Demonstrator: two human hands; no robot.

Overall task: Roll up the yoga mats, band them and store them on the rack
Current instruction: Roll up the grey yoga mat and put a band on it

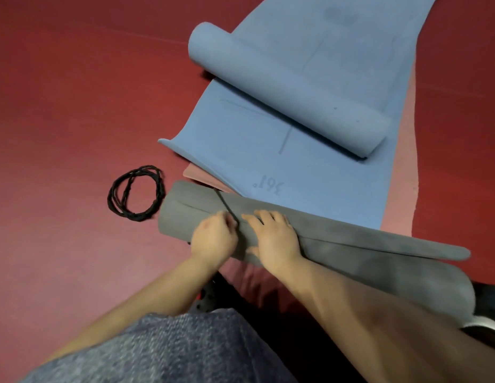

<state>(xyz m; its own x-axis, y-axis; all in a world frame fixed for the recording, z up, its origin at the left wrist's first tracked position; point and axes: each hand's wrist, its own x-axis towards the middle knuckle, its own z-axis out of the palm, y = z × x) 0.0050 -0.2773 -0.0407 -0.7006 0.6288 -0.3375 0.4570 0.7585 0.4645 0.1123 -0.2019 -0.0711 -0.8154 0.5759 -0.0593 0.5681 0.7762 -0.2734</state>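
Nearest, a rolled grey foam yoga mat [351, 244] lies across the red floor [61, 106]. The left hand [214, 237] pinches a thin black band [227, 207] stretched over the roll, while the right hand [276, 234] presses flat on it, fingers spread. Just left of the roll's end lies a coil of black bands [135, 193]. Beyond, a half-rolled blue mat [282, 87] rests on a flat pink mat [403, 189].

Grey rolled mat [337, 244], blue mat [268, 150], black bands [135, 193], red floor [61, 106].
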